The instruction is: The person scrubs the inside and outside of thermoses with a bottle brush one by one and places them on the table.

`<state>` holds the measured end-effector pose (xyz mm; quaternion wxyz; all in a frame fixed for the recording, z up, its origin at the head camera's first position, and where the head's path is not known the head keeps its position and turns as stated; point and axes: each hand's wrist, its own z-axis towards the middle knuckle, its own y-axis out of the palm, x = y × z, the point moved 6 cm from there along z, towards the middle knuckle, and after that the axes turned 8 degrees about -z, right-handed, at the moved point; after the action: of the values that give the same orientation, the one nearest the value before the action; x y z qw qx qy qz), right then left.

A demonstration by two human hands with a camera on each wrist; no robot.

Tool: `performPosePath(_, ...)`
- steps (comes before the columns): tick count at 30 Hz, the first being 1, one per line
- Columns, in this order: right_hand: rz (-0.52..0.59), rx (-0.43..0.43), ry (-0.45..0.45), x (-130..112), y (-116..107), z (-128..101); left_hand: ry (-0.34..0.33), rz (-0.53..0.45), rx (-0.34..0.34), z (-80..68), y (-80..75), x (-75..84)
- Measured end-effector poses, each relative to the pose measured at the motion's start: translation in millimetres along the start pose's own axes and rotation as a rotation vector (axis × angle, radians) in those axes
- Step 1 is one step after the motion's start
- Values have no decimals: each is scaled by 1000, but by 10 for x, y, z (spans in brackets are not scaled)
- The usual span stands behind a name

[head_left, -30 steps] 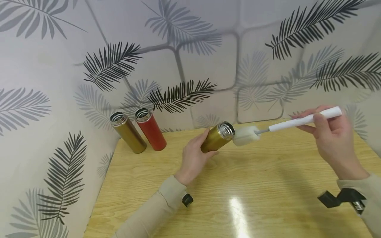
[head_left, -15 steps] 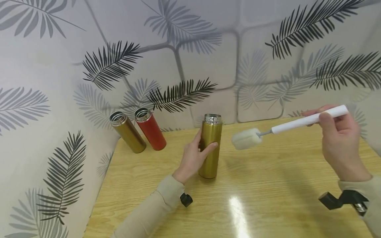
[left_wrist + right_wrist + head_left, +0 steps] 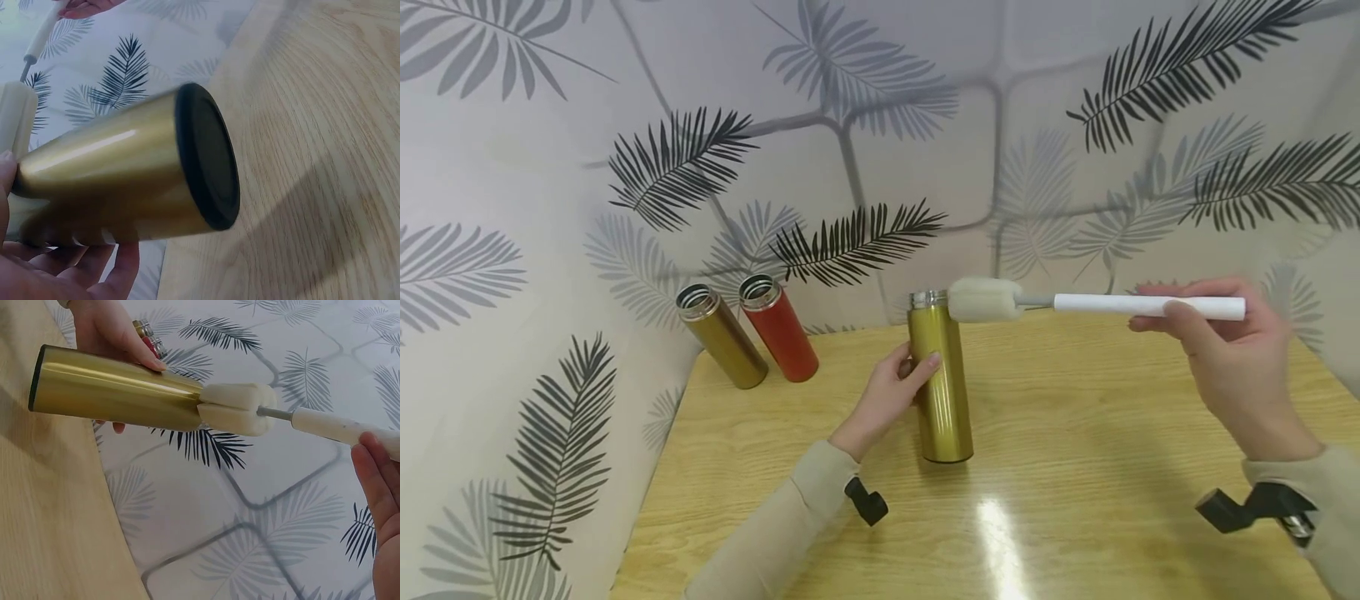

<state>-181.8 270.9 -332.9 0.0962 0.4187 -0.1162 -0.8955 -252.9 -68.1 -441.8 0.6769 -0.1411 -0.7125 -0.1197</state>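
Now the sponge brush (image 3: pixel 985 300), pinched in the right hand (image 3: pixel 1232 367), has risen level to the gold flask (image 3: pixel 940 392)'s mouth; left hand (image 3: pixel 887 396) fingers wrap the flask upright on the counter (image 3: pixel 1075 467). Two open flasks (image 3: pixel 745 329) stand behind.

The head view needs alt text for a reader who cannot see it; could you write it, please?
A left hand holds an upright gold flask on a wooden table, while a right hand holds a white sponge brush level at its mouth. Two open flasks stand behind.

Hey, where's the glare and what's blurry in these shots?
Head view: a bright lamp reflection streaks the table near the front edge, and walls bow from wide-angle distortion. Left wrist view: the gold flask fills the frame, soft-focused, casting a broad shadow. Right wrist view: the sponge brush looks fairly sharp.
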Motion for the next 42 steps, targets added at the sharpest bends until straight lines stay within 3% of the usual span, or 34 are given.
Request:
performPosePath(6, 126, -56, -9, 74, 78, -56, -22, -55, 20, -8, -15, -1)
performPosePath(10, 21, -90, 41, 117, 89, -77, -17, -72, 50, -6, -43, 1)
performPosePath(13, -162, -125, 88, 166, 71, -101, -11, -101, 66, -2, -68, -8)
performPosePath(16, -346, -160, 74, 209, 38, -132, -6, -141, 68, -3, -90, -15)
performPosePath(20, -715, -195, -29, 246, -4, -166, -28, -181, 67, -7, -110, -26)
performPosePath(23, -989, -227, -154, 269, -17, -174, -47, -201, 60, -5, -112, -30)
performPosePath(26, -1110, -294, -265, 310, -6, -179, -59, -208, 51, -3, -107, -34)
performPosePath(33, -1137, -494, -370, 454, 60, -174, -76, -226, 39, -5, -78, -32)
performPosePath(42, -1066, -601, -428, 610, 130, -186, -55, -309, -60, 18, -23, 7)
